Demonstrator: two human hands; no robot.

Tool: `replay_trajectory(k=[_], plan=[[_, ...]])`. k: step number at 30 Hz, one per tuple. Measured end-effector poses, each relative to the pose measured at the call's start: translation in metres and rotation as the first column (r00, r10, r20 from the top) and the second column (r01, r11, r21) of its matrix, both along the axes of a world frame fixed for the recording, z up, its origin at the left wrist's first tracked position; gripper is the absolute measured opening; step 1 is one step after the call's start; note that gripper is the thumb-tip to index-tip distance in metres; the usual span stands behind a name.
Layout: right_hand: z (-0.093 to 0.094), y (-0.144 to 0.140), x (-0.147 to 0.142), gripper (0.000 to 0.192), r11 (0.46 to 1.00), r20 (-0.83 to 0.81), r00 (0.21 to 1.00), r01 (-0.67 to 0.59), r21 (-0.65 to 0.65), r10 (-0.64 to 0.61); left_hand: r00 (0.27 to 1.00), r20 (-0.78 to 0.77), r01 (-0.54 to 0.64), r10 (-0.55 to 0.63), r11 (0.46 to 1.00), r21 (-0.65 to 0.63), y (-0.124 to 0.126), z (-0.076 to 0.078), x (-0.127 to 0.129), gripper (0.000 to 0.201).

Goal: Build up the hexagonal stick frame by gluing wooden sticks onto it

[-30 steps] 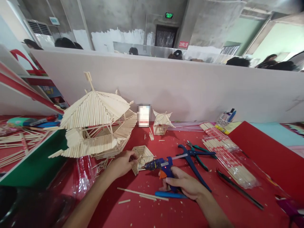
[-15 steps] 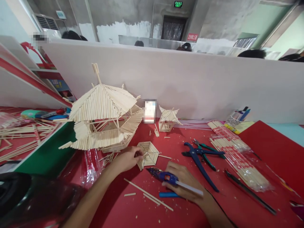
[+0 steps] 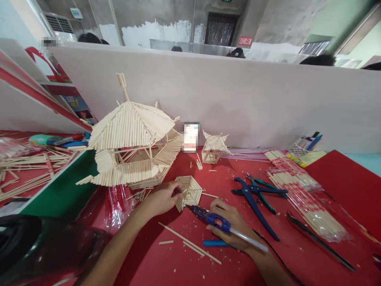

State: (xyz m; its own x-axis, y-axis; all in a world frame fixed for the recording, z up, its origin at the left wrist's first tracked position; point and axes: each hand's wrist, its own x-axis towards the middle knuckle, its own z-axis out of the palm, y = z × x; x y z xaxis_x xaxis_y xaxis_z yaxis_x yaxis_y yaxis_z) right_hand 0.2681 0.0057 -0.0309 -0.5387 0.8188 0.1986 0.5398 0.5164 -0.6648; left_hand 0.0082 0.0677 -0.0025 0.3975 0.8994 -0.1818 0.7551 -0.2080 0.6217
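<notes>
A glue gun [image 3: 218, 222], blue with a clear glue stick out of its back, is gripped in my right hand [image 3: 230, 224]. Its dark nozzle touches or hovers just over the near edge of a hexagonal stick panel [image 3: 193, 194]; which one I cannot tell. The panel lies flat, its wooden sticks set in rings like a web. My left hand [image 3: 166, 195] pinches the panel's left side, fingertips bent together over it. Just below, thin loose sticks [image 3: 190, 243] and a blue rod [image 3: 216, 243] rest on the red tabletop [image 3: 166, 266].
A large stick pavilion [image 3: 131, 127] stands at left, a small one [image 3: 216, 145] farther back. Blue cutters [image 3: 256, 206], green-handled pliers [image 3: 266, 200] and bagged sticks [image 3: 306, 198] lie at right. A dark bottle-like object [image 3: 44, 250] fills the near left; a white partition [image 3: 256, 99] closes the back.
The glue gun's nozzle has moved up to the panel's near edge. My left hand stays at the panel's left side. The whole view has shifted slightly.
</notes>
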Motion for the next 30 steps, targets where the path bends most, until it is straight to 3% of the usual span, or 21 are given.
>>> replay_trajectory(k=[3, 7, 12, 15, 22, 27, 30], plan=[[-0.002, 0.000, 0.006, 0.018, 0.998, -0.066, 0.996, 0.055, -0.007, -0.055, 0.995, -0.079, -0.060, 0.062, 0.998, 0.030, -0.005, 0.006, 0.002, 0.028], [-0.009, 0.002, 0.012, 0.013, 0.954, 0.034, 0.954, 0.296, 0.051, -0.298, 0.954, -0.277, -0.083, 0.116, 0.988, 0.130, -0.009, 0.006, 0.004, 0.033], [-0.013, 0.013, 0.019, 0.039, 0.899, 0.265, 0.864, 0.378, 0.221, -0.429, 0.881, -0.409, -0.113, 0.240, 0.944, 0.311, -0.013, 0.002, 0.015, 0.038], [-0.010, 0.023, 0.026, 0.038, 0.914, 0.328, 0.855, 0.355, 0.196, -0.402, 0.883, -0.396, -0.141, 0.252, 0.947, 0.289, -0.014, 0.000, 0.019, 0.042], [-0.001, 0.024, 0.043, 0.030, 0.947, 0.210, 0.925, 0.320, 0.015, -0.316, 0.928, -0.289, -0.202, 0.236, 0.969, 0.142, -0.007, -0.005, 0.012, 0.059], [-0.001, 0.016, 0.045, 0.036, 0.950, 0.251, 0.916, 0.301, 0.086, -0.313, 0.949, -0.133, -0.296, 0.286, 0.954, -0.056, -0.001, -0.011, 0.009, 0.064], [0.002, 0.015, 0.043, 0.042, 0.933, 0.274, 0.893, 0.327, 0.149, -0.357, 0.944, 0.050, -0.322, 0.325, 0.945, -0.065, 0.001, -0.009, 0.009, 0.063]])
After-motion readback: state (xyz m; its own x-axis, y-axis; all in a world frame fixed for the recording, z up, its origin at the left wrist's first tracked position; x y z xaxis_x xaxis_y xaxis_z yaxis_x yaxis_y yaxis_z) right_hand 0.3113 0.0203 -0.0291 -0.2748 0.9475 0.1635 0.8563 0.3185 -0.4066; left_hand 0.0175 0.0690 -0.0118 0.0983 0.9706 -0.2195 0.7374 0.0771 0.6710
